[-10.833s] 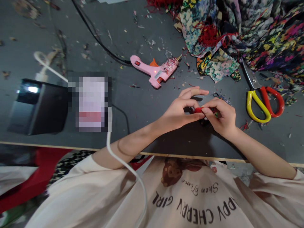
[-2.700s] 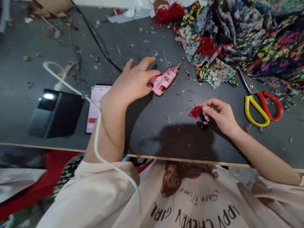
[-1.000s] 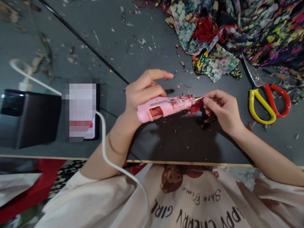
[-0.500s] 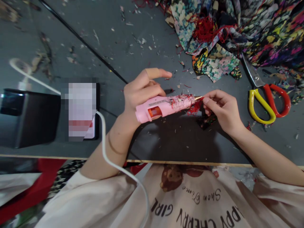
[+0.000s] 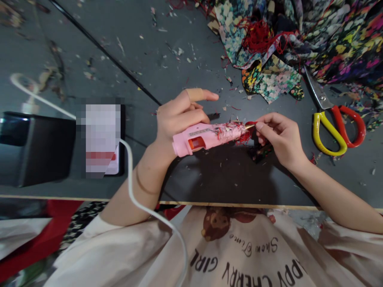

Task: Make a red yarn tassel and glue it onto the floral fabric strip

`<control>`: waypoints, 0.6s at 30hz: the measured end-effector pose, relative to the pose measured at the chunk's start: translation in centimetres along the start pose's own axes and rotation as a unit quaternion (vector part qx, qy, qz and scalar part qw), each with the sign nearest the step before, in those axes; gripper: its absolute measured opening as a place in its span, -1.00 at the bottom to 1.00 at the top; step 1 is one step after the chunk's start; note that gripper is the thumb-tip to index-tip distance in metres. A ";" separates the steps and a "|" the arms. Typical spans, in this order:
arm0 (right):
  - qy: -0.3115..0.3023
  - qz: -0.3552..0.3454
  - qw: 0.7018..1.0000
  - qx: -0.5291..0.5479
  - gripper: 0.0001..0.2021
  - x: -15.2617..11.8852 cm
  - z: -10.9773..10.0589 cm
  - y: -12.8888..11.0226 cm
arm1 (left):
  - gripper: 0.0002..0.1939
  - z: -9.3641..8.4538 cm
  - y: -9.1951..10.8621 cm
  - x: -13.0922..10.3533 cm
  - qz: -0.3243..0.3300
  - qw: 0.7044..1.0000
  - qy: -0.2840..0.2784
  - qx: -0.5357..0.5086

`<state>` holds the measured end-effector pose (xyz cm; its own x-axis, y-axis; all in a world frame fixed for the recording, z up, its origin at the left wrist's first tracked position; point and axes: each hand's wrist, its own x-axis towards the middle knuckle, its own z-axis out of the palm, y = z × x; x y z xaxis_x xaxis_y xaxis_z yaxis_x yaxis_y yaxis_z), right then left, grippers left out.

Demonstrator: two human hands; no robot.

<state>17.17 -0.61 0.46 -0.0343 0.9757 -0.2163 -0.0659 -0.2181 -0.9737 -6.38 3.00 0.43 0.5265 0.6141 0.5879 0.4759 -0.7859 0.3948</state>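
My left hand (image 5: 184, 113) is wrapped round a pink glue gun (image 5: 212, 135), its index finger stretched out with a tan bandage on it. Red threads and scraps cling to the front of the gun, and its metal tip points right. Close to that tip, my right hand (image 5: 277, 135) pinches a small red piece (image 5: 250, 124), which looks like cord or fabric; the fingers hide most of it. Below the fingers lies a dark patterned scrap (image 5: 259, 153). The gun's handle is hidden behind my left hand.
Scissors (image 5: 326, 107) with yellow and red handles lie to the right. Floral fabric (image 5: 338, 44) and a tangle of red thread (image 5: 259, 38) fill the back right. At left are a phone (image 5: 122, 139), a black box (image 5: 48, 147) and a white cable (image 5: 131, 179). A black cord (image 5: 110, 57) crosses the table.
The glue gun has shifted slightly right and down with my left hand, bringing its tip against or very near the red piece. My right hand stays almost still, and more of the red piece shows.
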 end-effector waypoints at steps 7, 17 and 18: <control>-0.004 -0.005 1.000 -0.011 -0.93 0.0 0.1 -0.1 | -0.79 0.0 0.0 0.0 -0.009 1.000 0.012 -0.004; -0.006 -0.002 0.999 -0.031 -0.90 -0.1 0.1 -0.1 | -0.73 0.1 0.1 0.0 -0.016 1.000 0.012 0.001; -0.005 0.000 0.999 -0.034 -0.90 -0.1 0.1 -0.1 | -0.73 0.1 0.0 0.0 -0.010 1.000 0.012 0.002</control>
<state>17.10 -0.69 0.54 -0.0435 0.9756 -0.2151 0.0020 -0.2152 -0.9766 -6.27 3.00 0.37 0.4999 0.6285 0.5959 0.4891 -0.7727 0.4047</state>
